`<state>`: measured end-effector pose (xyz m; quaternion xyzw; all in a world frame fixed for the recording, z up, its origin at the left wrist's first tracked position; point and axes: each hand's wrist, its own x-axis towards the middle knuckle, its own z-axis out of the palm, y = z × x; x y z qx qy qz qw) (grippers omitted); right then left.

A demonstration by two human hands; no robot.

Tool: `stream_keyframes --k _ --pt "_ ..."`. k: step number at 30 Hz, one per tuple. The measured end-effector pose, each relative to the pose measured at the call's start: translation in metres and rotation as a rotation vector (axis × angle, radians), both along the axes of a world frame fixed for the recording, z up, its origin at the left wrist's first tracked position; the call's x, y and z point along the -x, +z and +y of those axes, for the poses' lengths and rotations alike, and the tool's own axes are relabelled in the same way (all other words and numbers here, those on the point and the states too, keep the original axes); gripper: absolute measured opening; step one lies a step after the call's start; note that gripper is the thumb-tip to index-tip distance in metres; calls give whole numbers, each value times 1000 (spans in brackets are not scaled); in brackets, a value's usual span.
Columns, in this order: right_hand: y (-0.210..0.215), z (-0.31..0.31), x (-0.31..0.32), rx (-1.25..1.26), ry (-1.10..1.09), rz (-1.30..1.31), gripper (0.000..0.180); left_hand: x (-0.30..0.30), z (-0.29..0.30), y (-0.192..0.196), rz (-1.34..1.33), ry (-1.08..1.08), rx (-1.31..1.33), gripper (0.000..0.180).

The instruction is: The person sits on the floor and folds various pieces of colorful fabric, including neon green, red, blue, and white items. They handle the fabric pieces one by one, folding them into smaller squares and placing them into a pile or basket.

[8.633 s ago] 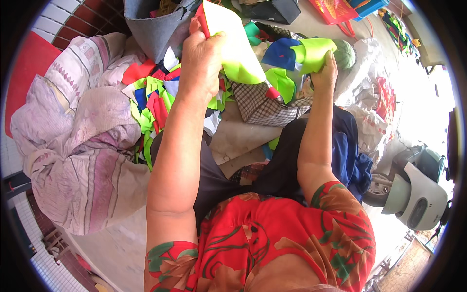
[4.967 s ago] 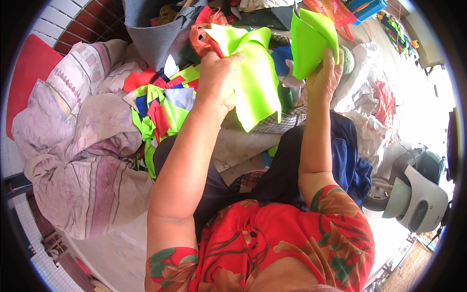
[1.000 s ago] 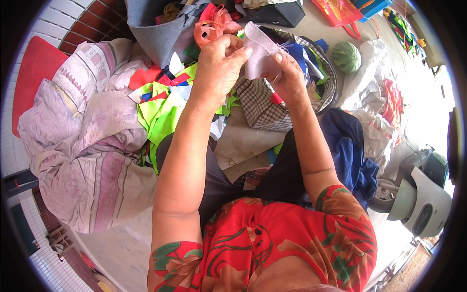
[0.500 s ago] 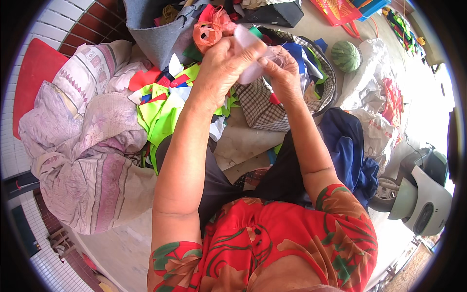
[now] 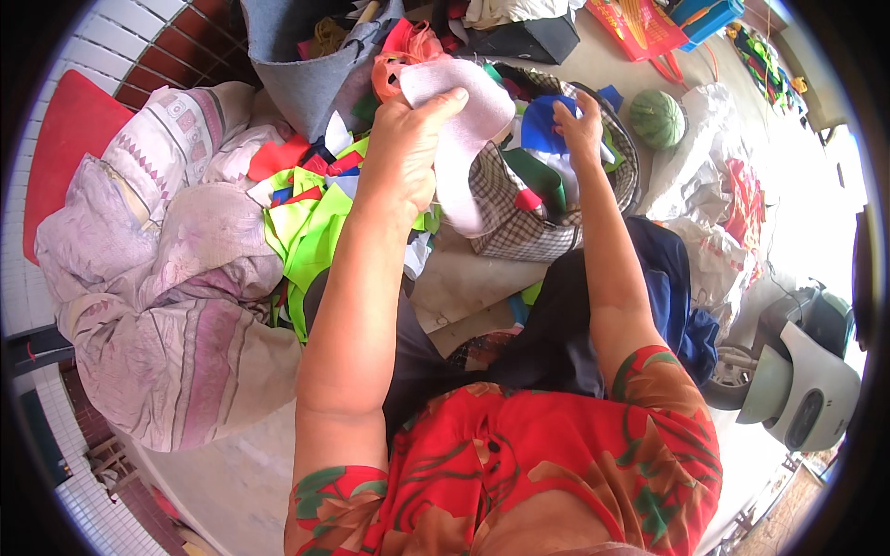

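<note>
My left hand (image 5: 408, 139) pinches a pale pink cloth piece (image 5: 464, 120), thumb on top; it is broad at one end and curves like a shoe insole. It hangs over the near left rim of a checked cloth bag (image 5: 505, 218). Above that bag is my right hand (image 5: 581, 130), thumb and fingers apart, with nothing visible between them. Just beside its fingertips lies a blue cloth piece (image 5: 547, 125). A dark green piece (image 5: 538, 178) and other scraps fill the bag. Left of it spreads a heap of bright yellow-green cloth scraps (image 5: 311, 218), mixed with red and white.
A grey felt bin (image 5: 306, 79) stands behind the scraps, near an orange plastic bag (image 5: 408, 56). Large patterned bedding (image 5: 185, 278) is bundled at left. To the right are a watermelon (image 5: 656, 119), white plastic bags (image 5: 705, 176) and a grey-white machine (image 5: 816, 385).
My hands have drawn apart. The pale piece, formerly between both hands, is now only in my left; my right hand has moved right over the checked bag.
</note>
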<state>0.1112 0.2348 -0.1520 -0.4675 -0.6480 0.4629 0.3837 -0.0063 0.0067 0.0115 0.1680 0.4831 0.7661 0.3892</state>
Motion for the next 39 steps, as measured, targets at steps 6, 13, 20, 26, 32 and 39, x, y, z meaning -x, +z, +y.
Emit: stream_keyframes --k 6,13,20,26,32,39 --pt "-88 37 -19 59 13 -386 59 14 -6 5 -229 29 -85 18" --pt "-69 39 -21 187 -22 -245 31 14 -7 8 -214 96 -58 20" --pt "-29 37 -39 146 34 -149 35 13 -8 5 -200 59 -64 22" --pt "12 19 -53 -313 7 -1012 39 10 -9 5 -189 64 -54 20" --pt "36 25 -56 97 102 167 23 4 -4 6 -204 37 5 20" --pt "82 -19 -27 408 575 1016 24 4 2 -9 -191 -18 0 26"
